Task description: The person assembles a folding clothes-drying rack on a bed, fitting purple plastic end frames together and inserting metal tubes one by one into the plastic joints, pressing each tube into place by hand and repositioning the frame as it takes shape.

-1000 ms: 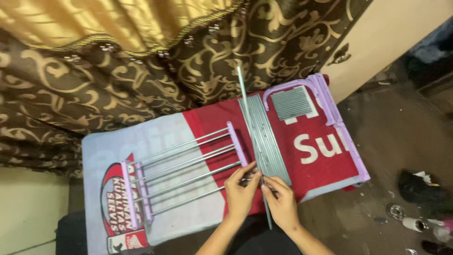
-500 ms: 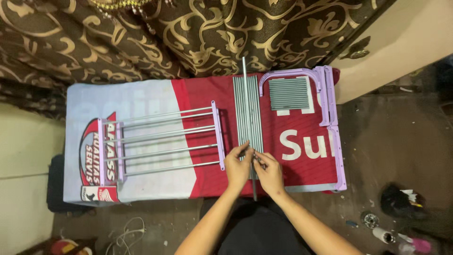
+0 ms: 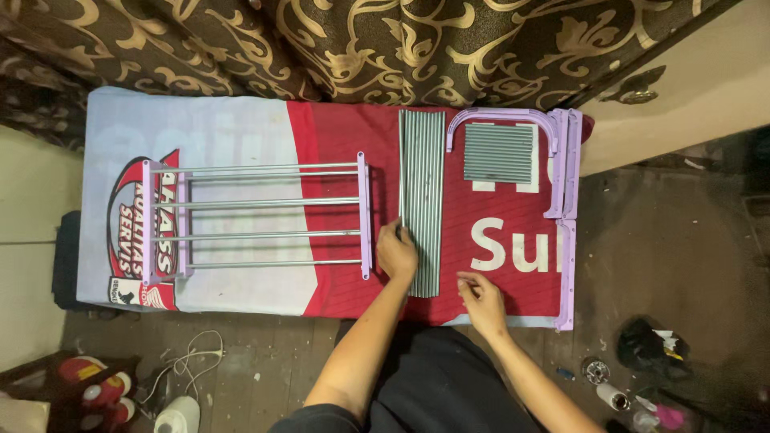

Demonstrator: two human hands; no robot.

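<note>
A row of long grey metal rods (image 3: 423, 200) lies side by side on a red, grey and white banner (image 3: 241, 136) spread on the floor. My left hand (image 3: 396, 252) rests on the left edge of the rods near their lower end, fingers curled against them. My right hand (image 3: 480, 298) lies on the banner just right of the rods' lower ends, fingers loosely bent, holding nothing. Left of my hands sits a partly built rack (image 3: 265, 216): several rods joined between two lilac plastic end bars.
Lilac plastic frame pieces (image 3: 561, 200) and a stack of short grey rods (image 3: 499, 152) lie at the banner's right end. A patterned brown-gold curtain (image 3: 401, 48) hangs behind. Cables (image 3: 192, 357), bottles and small clutter (image 3: 634, 385) sit on the floor near me.
The single rod my hands held upright over the bundle now lies with the others. My hands have parted: left onto the rods' edge, right onto the banner. The view shifted.
</note>
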